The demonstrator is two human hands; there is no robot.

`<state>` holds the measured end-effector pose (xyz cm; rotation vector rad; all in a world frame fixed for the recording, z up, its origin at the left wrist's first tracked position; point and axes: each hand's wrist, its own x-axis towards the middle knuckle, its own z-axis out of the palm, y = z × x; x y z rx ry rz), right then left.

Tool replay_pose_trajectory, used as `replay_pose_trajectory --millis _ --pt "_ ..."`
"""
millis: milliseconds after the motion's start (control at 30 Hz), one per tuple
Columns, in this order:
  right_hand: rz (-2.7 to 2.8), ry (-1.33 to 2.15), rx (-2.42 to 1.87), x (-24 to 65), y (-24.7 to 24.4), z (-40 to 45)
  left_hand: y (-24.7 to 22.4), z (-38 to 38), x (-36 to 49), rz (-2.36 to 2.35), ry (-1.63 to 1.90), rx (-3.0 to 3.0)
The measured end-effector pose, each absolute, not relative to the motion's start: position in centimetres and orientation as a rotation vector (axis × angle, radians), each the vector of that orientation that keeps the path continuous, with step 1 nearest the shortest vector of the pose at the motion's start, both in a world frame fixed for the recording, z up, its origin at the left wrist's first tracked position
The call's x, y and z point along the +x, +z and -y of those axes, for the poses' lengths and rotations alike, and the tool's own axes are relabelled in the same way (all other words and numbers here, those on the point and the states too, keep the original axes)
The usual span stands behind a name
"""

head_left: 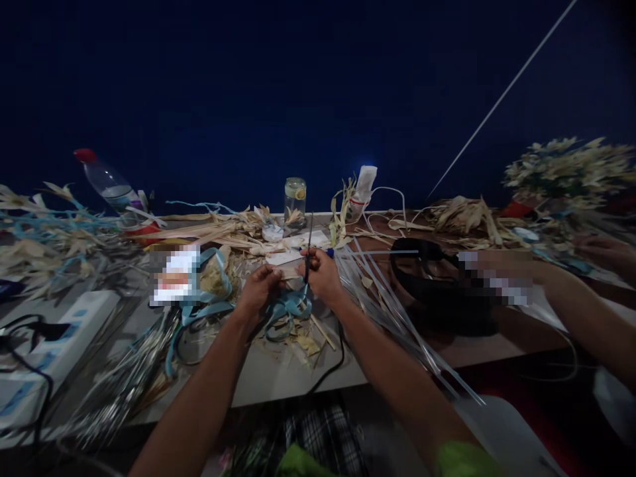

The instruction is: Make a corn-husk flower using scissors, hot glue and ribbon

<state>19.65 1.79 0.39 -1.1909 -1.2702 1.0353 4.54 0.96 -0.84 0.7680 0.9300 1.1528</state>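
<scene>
Both of my hands meet over the middle of the cluttered table. My left hand (261, 286) is closed on the left end of a pale dried husk strip (288, 272). My right hand (322, 275) is wrapped round dark scissors (307, 260), whose thin blades point up and away, beside the strip's right end. A blue ribbon (293, 306) lies looped just below my hands, and husk scraps (307, 343) are scattered nearer the table edge.
Behind stand a glass jar (295, 197) and a white-wrapped bottle (364, 187). Wires (134, 371) and a power strip (74, 338) lie left. Clear rods (397, 318), a black headband-like object (437, 291) and another person's arm (571, 298) are at right.
</scene>
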Motion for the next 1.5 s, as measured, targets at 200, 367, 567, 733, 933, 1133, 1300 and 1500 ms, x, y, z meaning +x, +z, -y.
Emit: replay_pose_trajectory --millis 200,367,567,733,933,1133,1300,1500 --pt "1.418 0.931 -1.227 18.8 0.1 -1.0 -0.9 -0.9 4.6 -0.861 1.233 0.67" --pt "1.505 0.915 -1.214 18.2 0.1 -0.6 -0.7 -1.1 4.7 -0.894 1.265 0.677" --pt "1.478 0.955 -1.213 18.6 -0.3 -1.0 -1.1 -1.2 4.8 -1.022 1.308 0.866" --pt "1.43 1.007 -1.205 19.0 -0.8 -1.5 -1.3 -1.3 4.7 -1.071 1.278 0.929" --pt "1.307 1.107 -1.198 19.5 0.4 -1.5 -1.3 -1.5 4.2 -1.046 1.351 0.916" --pt "1.428 1.377 -1.118 20.6 2.5 -0.8 -0.9 -1.7 3.6 -1.132 1.464 0.952" --pt "1.739 1.221 -1.18 20.3 1.3 -0.7 -0.8 -2.1 3.1 -1.191 1.634 0.944" --pt "1.88 1.265 -1.18 19.8 0.4 -0.5 -1.0 -2.1 2.9 -1.224 1.777 0.955"
